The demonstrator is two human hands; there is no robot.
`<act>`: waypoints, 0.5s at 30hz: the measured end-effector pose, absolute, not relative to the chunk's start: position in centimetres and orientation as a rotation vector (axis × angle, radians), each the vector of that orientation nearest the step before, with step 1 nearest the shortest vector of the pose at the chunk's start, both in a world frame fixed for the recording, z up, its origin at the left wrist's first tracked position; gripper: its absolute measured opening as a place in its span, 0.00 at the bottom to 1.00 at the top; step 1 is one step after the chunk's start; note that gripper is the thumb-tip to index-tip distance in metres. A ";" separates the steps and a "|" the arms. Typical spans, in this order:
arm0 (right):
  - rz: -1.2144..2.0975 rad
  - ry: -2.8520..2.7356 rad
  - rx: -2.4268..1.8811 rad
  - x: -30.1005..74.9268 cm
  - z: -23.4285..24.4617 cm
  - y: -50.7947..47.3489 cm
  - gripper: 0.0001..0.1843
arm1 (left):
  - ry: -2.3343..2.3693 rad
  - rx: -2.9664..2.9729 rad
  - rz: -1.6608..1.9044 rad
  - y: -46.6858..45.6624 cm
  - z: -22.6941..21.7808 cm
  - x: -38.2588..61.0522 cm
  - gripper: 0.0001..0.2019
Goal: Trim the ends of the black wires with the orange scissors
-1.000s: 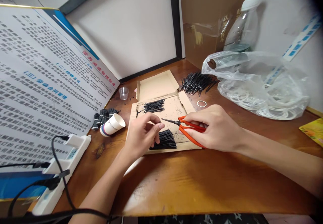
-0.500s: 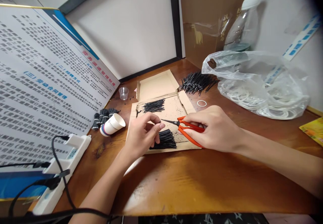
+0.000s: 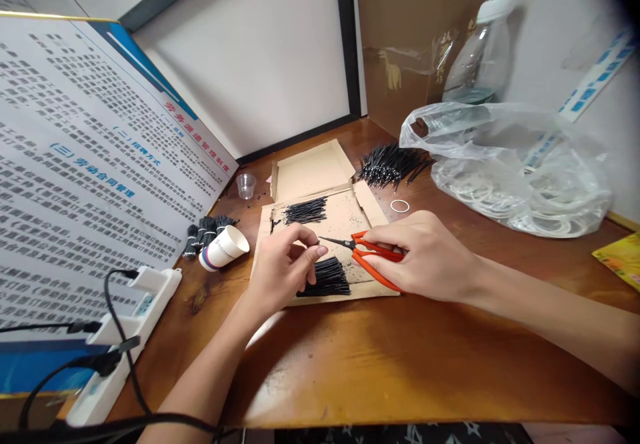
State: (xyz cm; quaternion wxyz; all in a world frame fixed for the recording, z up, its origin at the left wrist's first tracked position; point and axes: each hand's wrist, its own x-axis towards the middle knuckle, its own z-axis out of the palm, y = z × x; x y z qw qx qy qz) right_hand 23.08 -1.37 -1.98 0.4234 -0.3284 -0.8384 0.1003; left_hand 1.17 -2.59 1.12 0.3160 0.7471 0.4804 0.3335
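Black wires point(image 3: 390, 164), short and fine, lie in several places on the counter point(image 3: 350, 364): a loose heap beyond the right hand point(image 3: 425, 254), a far row point(image 3: 306, 211) and a near row point(image 3: 329, 279) on a cardboard sheet point(image 3: 313, 169), and tied bundles point(image 3: 205, 232) behind a tipped paper cup point(image 3: 225, 249). The left hand point(image 3: 284, 264) has its grip drawn into a tight pinch, thumb against forefinger, on a small dark piece point(image 3: 319, 243) that barely shows; it is probably one of the wires, though most of it is hidden. The right grip is curled around the orange handles of a pair of snips point(image 3: 351, 245); the handles stand apart and the tip is just beside the left fingertips, but whether the blades are slightly parted is too fine to tell. As a judgement, the work is partway along: the banded bundles look finished, while the heap and both rows are unbundled. Which row has been worked on cannot be told. Dark specks point(image 3: 356, 221) scattered over the cardboard suggest that some trimming is done. One white ring point(image 3: 399, 206) lies by itself, and a plastic bag point(image 3: 540, 131) holds many similar ones.
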 end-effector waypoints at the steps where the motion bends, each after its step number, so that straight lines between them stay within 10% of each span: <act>1: 0.252 -2.089 -0.827 23.1 -1.9 -1.4 0.11 | 1.275 1.998 0.880 -2.4 1.1 1.0 0.08; 15: 0.084 -1.977 -0.864 24.0 -1.5 -0.6 0.09 | 1.536 2.678 0.592 6.4 -1.3 0.7 0.04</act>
